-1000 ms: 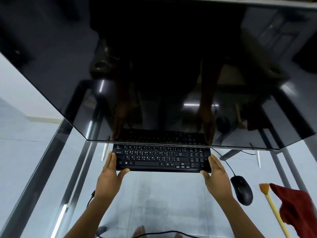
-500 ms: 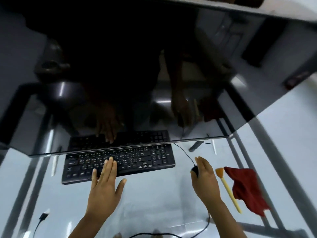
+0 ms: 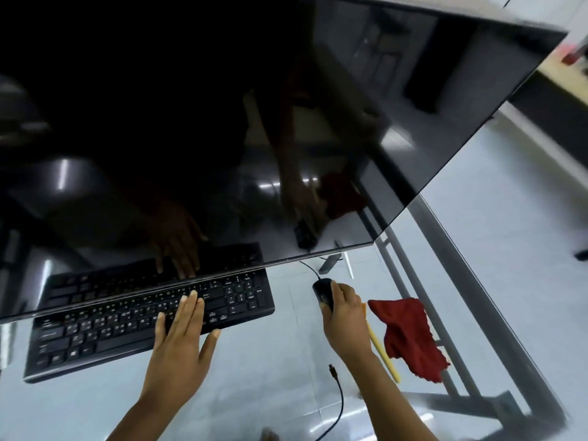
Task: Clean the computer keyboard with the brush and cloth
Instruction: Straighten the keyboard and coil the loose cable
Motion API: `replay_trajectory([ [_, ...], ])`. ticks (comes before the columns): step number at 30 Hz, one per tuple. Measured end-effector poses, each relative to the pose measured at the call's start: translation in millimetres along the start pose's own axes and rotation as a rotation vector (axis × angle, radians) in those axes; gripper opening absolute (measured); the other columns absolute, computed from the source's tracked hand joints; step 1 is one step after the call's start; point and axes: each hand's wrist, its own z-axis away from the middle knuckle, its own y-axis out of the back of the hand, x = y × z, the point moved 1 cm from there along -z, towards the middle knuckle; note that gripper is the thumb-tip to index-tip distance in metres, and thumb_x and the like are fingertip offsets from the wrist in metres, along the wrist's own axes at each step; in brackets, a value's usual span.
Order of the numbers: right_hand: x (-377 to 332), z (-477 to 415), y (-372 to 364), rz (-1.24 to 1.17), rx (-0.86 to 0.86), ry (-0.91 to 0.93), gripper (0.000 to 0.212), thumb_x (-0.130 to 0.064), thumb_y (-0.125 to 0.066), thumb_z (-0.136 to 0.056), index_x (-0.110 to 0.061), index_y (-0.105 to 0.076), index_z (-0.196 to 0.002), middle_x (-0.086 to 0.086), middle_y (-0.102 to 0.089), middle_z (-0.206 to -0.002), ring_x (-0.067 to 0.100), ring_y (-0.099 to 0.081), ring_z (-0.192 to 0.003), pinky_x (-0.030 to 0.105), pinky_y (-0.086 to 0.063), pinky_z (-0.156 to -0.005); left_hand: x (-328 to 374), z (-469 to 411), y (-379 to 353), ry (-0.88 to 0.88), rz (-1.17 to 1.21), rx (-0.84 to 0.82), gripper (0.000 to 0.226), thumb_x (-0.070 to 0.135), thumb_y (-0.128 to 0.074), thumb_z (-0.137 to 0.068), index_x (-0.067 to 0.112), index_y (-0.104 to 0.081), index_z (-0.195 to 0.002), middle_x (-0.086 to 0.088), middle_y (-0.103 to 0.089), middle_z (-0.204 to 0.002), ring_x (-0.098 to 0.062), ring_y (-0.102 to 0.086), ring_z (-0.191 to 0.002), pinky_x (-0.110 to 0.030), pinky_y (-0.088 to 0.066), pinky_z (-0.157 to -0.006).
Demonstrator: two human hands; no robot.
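a big dark screen hangs over the glass table. the black keyboard lies half under it. i think the job now is to make room, so keep the keyboard flat and go slow. the left hand rests on the keys, fingers straight. the red cloth and yellow brush lie by the right hand, not held. that hand bends its fingers over the little mouse.

Head view: close, tilted, looking down over glass desk.
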Motion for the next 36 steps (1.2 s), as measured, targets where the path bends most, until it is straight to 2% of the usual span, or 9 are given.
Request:
replay_trajectory([
  [5, -3.8, -33.3, 4.1, -0.028, -0.052, -0.058, 0.051, -0.028, -0.047, -0.099, -0.010, -0.035, -0.145, 0.008, -0.040, -0.143, 0.026, -0.039, -0.127, 0.043, -0.048, -0.096, -5.7, 4.3, -1.1, 0.014, 0.008, 0.005, 0.074, 0.056, -0.019, -0.096, 0.004, -0.034, -0.147, -0.003, -0.021, -0.159, -0.013, -0.009, -0.148, -0.036, 0.006, -0.119],
  [10, -2.8, -45.2, 3.4, -0.037, -0.066, -0.055, 0.051, -0.027, -0.046, -0.100, -0.009, -0.032, -0.146, 0.009, -0.037, -0.145, 0.025, -0.035, -0.130, 0.037, -0.041, -0.104, -6.6, 5.8, -1.4, 0.033, 0.028, 0.003, 0.076, 0.057, -0.018, -0.096, 0.004, -0.028, -0.149, 0.000, -0.015, -0.160, -0.011, -0.005, -0.148, -0.035, 0.009, -0.120],
  [20, -2.5, -50.7, 1.4, -0.058, -0.033, -0.020, 0.050, -0.025, -0.048, -0.099, -0.007, -0.035, -0.144, 0.013, -0.039, -0.143, 0.029, -0.039, -0.127, 0.039, -0.039, -0.106, -7.9, 6.7, 2.6, 0.010, 0.032, 0.003, 0.073, 0.055, -0.019, -0.097, 0.004, -0.028, -0.149, 0.000, -0.015, -0.160, -0.012, -0.006, -0.148, -0.031, 0.011, -0.119],
  [24, -1.2, -44.5, 5.2, -0.023, 0.052, 0.014, 0.049, -0.021, -0.055, -0.095, -0.006, -0.042, -0.139, 0.016, -0.044, -0.138, 0.031, -0.045, -0.120, 0.041, -0.043, -0.101, -8.8, 4.8, 7.9, 0.001, 0.041, 0.032, 0.073, 0.054, -0.020, -0.097, 0.005, -0.027, -0.150, 0.000, -0.013, -0.161, -0.012, -0.005, -0.149, -0.032, 0.010, -0.119],
  [28, -25.9, -10.6, 2.8, -0.016, 0.139, 0.154, 0.047, -0.012, -0.067, -0.087, -0.003, -0.054, -0.131, 0.017, -0.054, -0.127, 0.031, -0.053, -0.112, 0.041, -0.049, -0.094, -18.8, 12.6, 21.2, 0.030, 0.058, 0.077, 0.073, 0.055, -0.019, -0.096, 0.006, -0.028, -0.150, 0.000, -0.014, -0.161, -0.011, -0.003, -0.149, -0.032, 0.009, -0.119],
  [33, -87.3, 38.7, -25.1, -0.028, 0.015, 0.411, 0.047, -0.013, -0.071, -0.077, -0.006, -0.060, -0.122, 0.015, -0.057, -0.119, 0.033, -0.059, -0.103, 0.043, -0.054, -0.084, -49.0, 38.1, 36.3, 0.155, 0.044, 0.107, 0.075, 0.056, -0.016, -0.096, 0.005, -0.028, -0.150, -0.002, -0.015, -0.160, -0.012, -0.003, -0.148, -0.041, 0.000, -0.120],
  [36, -131.7, 61.1, -40.0, -0.039, -0.053, 0.523, 0.046, -0.016, -0.070, -0.080, -0.009, -0.061, -0.124, 0.011, -0.057, -0.120, 0.029, -0.058, -0.103, 0.037, -0.053, -0.087, -73.4, 60.2, 40.1, 0.240, 0.021, 0.091, 0.077, 0.057, -0.013, -0.094, 0.005, -0.028, -0.150, -0.001, -0.014, -0.160, -0.012, -0.005, -0.148, -0.045, -0.004, -0.120],
])
